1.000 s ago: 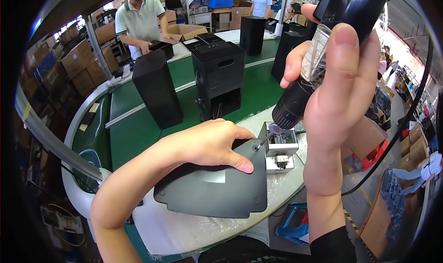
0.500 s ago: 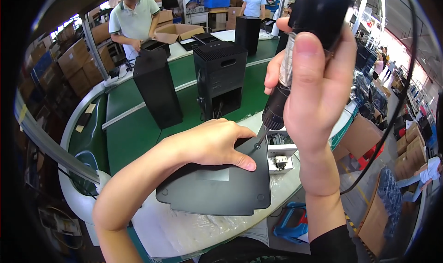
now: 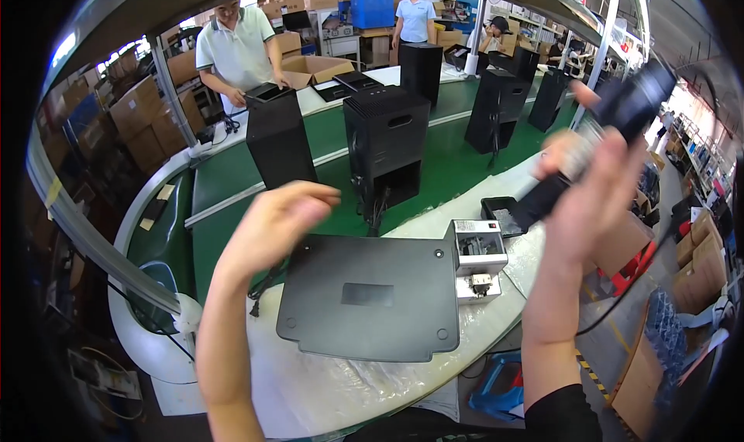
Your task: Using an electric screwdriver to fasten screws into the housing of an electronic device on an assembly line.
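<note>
A flat black panel (image 3: pixel 368 295) lies on the plastic-covered worktop, a screw head seated at its far right corner. My left hand (image 3: pixel 271 225) hovers over its far left corner, fingers loosely bent, with nothing visible in them. On the right, my right hand (image 3: pixel 593 190) grips a black electric screwdriver (image 3: pixel 632 105), raised and tilted, its lower end pointing down to the left. The tool and hand are blurred by motion. Beside the panel's right edge stands a small white screw feeder (image 3: pixel 477 227), and behind that a black tray (image 3: pixel 504 216) of small parts.
Black tower-shaped housings (image 3: pixel 387 140) stand along the green conveyor (image 3: pixel 449 182). Across it a person (image 3: pixel 240 55) handles a black part; another person (image 3: pixel 416 20) stands farther back. A cable hangs from the screwdriver on the right. A blue stool (image 3: pixel 496 384) sits below the worktop.
The screwdriver has lifted off the panel's far right corner and swung right with my right hand. My left hand has left the panel and moved up to the left. More of the conveyor shows.
</note>
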Action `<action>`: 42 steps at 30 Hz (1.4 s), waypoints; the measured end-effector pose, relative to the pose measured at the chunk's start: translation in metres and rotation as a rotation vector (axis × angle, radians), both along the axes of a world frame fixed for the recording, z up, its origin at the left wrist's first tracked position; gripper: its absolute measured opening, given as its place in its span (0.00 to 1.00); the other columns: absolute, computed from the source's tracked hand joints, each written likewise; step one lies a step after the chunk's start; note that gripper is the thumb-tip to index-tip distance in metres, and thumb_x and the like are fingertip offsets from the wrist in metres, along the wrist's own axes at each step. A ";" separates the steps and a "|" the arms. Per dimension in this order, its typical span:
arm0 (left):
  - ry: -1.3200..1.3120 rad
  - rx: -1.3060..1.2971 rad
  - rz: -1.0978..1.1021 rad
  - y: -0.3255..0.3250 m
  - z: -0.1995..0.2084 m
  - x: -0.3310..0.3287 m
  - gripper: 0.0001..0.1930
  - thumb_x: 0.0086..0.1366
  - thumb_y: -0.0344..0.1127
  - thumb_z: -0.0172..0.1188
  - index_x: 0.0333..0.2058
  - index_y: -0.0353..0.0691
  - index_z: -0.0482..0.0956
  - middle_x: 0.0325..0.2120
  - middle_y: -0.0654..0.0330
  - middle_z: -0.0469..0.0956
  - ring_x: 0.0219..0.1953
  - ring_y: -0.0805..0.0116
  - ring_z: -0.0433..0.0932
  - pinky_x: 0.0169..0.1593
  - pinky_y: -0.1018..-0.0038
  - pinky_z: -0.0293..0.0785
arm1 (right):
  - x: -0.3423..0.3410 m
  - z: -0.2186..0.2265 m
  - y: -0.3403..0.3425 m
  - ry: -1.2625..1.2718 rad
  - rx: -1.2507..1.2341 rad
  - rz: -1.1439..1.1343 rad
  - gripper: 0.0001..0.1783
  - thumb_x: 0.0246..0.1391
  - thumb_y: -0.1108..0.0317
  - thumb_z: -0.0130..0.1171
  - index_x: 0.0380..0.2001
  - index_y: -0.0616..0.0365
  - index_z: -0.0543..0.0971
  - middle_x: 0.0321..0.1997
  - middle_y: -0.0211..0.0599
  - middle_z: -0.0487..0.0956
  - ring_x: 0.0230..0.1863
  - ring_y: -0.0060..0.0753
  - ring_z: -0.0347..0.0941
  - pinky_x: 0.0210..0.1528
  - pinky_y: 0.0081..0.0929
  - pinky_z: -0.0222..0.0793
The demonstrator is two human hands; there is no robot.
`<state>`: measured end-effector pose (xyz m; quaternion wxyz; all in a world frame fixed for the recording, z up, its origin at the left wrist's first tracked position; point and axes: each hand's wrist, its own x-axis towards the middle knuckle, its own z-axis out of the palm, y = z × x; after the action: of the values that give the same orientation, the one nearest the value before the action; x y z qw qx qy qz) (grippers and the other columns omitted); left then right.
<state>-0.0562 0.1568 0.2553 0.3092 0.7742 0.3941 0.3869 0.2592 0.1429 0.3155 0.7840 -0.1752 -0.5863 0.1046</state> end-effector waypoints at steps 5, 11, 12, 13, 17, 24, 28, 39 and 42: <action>-0.569 -0.376 -0.038 -0.024 -0.098 0.004 0.23 0.71 0.51 0.41 0.46 0.36 0.75 0.41 0.58 0.77 0.46 0.69 0.74 0.55 0.70 0.66 | 0.071 -0.098 -0.027 0.048 -0.098 -0.561 0.30 0.63 0.64 0.44 0.64 0.63 0.48 0.51 0.53 0.70 0.21 0.23 0.68 0.22 0.20 0.68; -0.384 -0.385 0.079 -0.082 -0.129 -0.011 0.21 0.71 0.49 0.42 0.47 0.36 0.72 0.44 0.58 0.74 0.46 0.67 0.72 0.54 0.71 0.65 | 0.100 -0.206 -0.008 0.089 -0.205 -0.522 0.31 0.60 0.69 0.44 0.62 0.62 0.46 0.50 0.50 0.68 0.22 0.25 0.69 0.27 0.24 0.69; -0.345 -0.359 0.138 -0.099 -0.123 0.027 0.21 0.71 0.48 0.42 0.47 0.36 0.72 0.44 0.58 0.73 0.46 0.67 0.71 0.54 0.71 0.64 | 0.088 -0.213 -0.002 0.087 -0.207 -0.496 0.31 0.60 0.69 0.44 0.62 0.63 0.45 0.50 0.50 0.68 0.22 0.25 0.69 0.27 0.24 0.69; -0.305 -0.326 0.196 -0.112 -0.114 0.066 0.21 0.71 0.48 0.42 0.47 0.36 0.72 0.45 0.58 0.73 0.46 0.66 0.71 0.54 0.71 0.64 | 0.076 -0.216 0.004 0.087 -0.203 -0.468 0.31 0.60 0.69 0.44 0.62 0.64 0.45 0.49 0.50 0.67 0.22 0.26 0.69 0.27 0.24 0.69; -0.218 -0.254 0.261 -0.109 -0.105 -0.016 0.20 0.71 0.47 0.42 0.48 0.36 0.70 0.46 0.58 0.71 0.46 0.65 0.70 0.54 0.72 0.63 | 0.091 -0.239 0.017 0.034 -0.115 -0.439 0.34 0.60 0.65 0.46 0.61 0.65 0.43 0.51 0.52 0.67 0.23 0.26 0.69 0.29 0.25 0.69; 0.057 -0.315 0.911 -0.074 -0.060 0.004 0.27 0.71 0.51 0.40 0.28 0.32 0.76 0.19 0.59 0.71 0.24 0.72 0.67 0.32 0.73 0.65 | 0.070 -0.254 0.017 -0.042 -0.447 -0.174 0.35 0.60 0.66 0.48 0.63 0.63 0.45 0.52 0.48 0.68 0.25 0.21 0.69 0.29 0.21 0.69; 0.280 -0.387 0.498 -0.037 -0.078 0.026 0.18 0.67 0.40 0.45 0.34 0.27 0.74 0.25 0.45 0.74 0.31 0.62 0.73 0.39 0.65 0.68 | 0.055 -0.182 -0.020 0.100 -0.397 -0.159 0.25 0.63 0.63 0.44 0.58 0.63 0.54 0.48 0.49 0.71 0.19 0.20 0.67 0.20 0.19 0.68; 0.564 -0.325 0.266 -0.072 -0.104 -0.006 0.32 0.59 0.53 0.57 0.52 0.30 0.71 0.49 0.41 0.73 0.52 0.47 0.72 0.57 0.64 0.66 | -0.079 -0.090 -0.016 0.106 -0.115 0.065 0.36 0.63 0.46 0.39 0.57 0.70 0.49 0.49 0.61 0.67 0.17 0.27 0.69 0.17 0.18 0.65; 0.551 -0.391 0.264 -0.104 -0.108 -0.008 0.37 0.54 0.53 0.63 0.56 0.33 0.66 0.47 0.43 0.74 0.49 0.47 0.74 0.52 0.63 0.69 | -0.132 -0.103 -0.001 0.010 0.015 0.199 0.35 0.62 0.50 0.46 0.60 0.65 0.49 0.53 0.59 0.65 0.18 0.28 0.71 0.15 0.20 0.67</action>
<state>-0.0640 0.0530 0.1470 0.2812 0.7180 0.6257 0.1176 0.1275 0.1417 0.2120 0.7740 -0.1094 -0.5976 0.1785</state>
